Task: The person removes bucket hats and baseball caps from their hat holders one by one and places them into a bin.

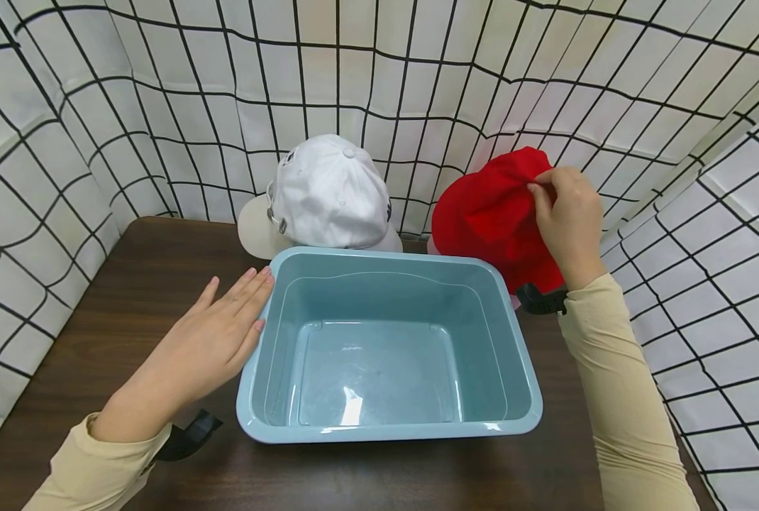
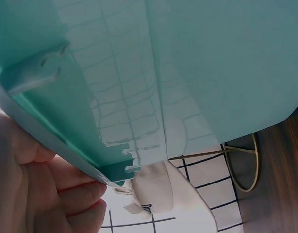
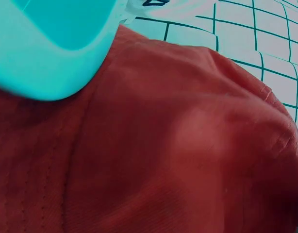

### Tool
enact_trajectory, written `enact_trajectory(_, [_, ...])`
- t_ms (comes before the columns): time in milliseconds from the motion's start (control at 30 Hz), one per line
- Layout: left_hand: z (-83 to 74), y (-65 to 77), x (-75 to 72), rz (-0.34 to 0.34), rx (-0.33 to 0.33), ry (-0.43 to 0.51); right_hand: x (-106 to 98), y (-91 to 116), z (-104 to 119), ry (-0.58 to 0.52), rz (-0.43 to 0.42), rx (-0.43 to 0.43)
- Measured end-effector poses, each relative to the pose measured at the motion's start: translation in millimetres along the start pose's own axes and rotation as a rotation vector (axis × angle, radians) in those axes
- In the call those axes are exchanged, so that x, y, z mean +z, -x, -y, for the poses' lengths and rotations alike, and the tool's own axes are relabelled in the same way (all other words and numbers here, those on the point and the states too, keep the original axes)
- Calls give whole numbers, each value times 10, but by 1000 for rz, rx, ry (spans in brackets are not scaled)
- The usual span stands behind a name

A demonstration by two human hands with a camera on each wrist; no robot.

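Observation:
A light blue plastic basin (image 1: 386, 431) stands on the brown table, with nothing inside it. My left hand (image 1: 210, 348) lies against its left rim with the fingers straight; in the left wrist view the fingertips (image 2: 81, 194) touch the rim's edge. Behind the basin's right corner is a red cap (image 1: 488, 213), its cloth bunched up. My right hand (image 1: 571, 220) pinches the top of that cap between thumb and forefinger. The cap's red cloth (image 3: 188, 141) fills most of the right wrist view, where the right fingers are out of sight.
A white cap (image 1: 338, 191) with a cream brim sits behind the basin's left half. Something pink (image 1: 433, 246) shows from under the red cap. White cloth with a black grid (image 1: 354, 78) walls the table (image 1: 162, 284) at the back and both sides.

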State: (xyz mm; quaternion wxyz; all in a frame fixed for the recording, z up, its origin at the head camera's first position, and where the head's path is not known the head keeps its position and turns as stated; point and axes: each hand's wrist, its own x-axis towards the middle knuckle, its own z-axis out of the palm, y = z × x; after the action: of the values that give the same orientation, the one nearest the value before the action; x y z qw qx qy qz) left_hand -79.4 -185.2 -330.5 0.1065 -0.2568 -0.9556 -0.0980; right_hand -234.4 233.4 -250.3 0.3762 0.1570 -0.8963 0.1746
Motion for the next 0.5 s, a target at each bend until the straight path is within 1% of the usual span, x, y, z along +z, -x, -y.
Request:
enact_trajectory(300, [2,4,-5,-4,5,-2,-3,-21,42,-56,-18,12])
enact_trajectory(367, [3,3,-7,-2,5,-4,-8,-28,45,-71,-35,15])
enact_trajectory(500, [3,2,-7,2,3,-6,-24,-48,50,-97,-100,26])
